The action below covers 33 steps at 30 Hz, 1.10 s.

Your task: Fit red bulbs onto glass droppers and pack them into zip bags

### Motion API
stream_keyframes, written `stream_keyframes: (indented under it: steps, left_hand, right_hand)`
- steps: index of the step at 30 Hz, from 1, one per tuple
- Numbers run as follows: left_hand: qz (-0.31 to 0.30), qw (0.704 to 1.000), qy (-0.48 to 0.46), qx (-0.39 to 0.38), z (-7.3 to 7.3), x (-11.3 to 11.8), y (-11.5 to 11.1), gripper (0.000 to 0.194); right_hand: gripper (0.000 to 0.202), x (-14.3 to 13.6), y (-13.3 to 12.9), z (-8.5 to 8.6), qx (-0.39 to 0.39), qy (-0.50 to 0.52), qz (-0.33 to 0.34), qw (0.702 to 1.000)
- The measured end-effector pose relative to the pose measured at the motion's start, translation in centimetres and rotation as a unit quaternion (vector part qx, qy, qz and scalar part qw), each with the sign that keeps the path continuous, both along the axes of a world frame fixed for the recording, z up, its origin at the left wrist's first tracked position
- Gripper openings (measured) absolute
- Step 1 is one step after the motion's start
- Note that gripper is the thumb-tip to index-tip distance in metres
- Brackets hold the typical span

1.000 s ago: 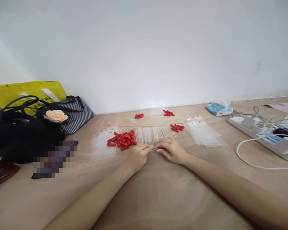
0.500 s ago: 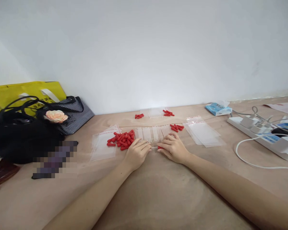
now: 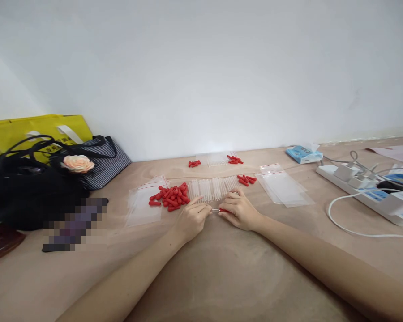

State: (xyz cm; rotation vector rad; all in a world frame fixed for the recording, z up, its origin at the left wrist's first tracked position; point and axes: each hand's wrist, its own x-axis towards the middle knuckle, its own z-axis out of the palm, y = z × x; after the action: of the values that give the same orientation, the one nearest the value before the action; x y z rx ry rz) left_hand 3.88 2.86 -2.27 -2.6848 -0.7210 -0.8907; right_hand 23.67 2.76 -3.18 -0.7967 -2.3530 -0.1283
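"What's gripped?"
"The left hand pinches a tube — the right hand grasps a red bulb at its other end."
"Where's the tube?"
"Between both hands — just nearside of the tube row."

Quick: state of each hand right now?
Left hand: closed, pinching a thin clear tube.
Right hand: closed, holding a red rubber-like piece at the tube's other end.
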Motion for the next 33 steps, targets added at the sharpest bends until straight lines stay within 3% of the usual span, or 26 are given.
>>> stream_keyframes:
  steps: [15, 25, 33]
  left_hand:
    - [0.031, 0.999, 0.006, -0.018, -0.12, -0.37, 0.31, 0.022]
    - [0.031, 0.999, 0.031, -0.019, -0.08, -0.51, 0.09, 0.023]
    - [0.032, 0.999, 0.011, -0.005, -0.18, -0.39, 0.07, 0.018]
  right_hand:
    - [0.019, 0.07, -0.1, 0.16, -0.068, 0.043, -0.033, 0.996]
    - [0.018, 0.3, -0.21, 0.65, 0.015, -0.031, -0.031, 0.999]
    - [0.016, 0.31, -0.25, 0.43, 0.038, 0.004, -0.05, 0.998]
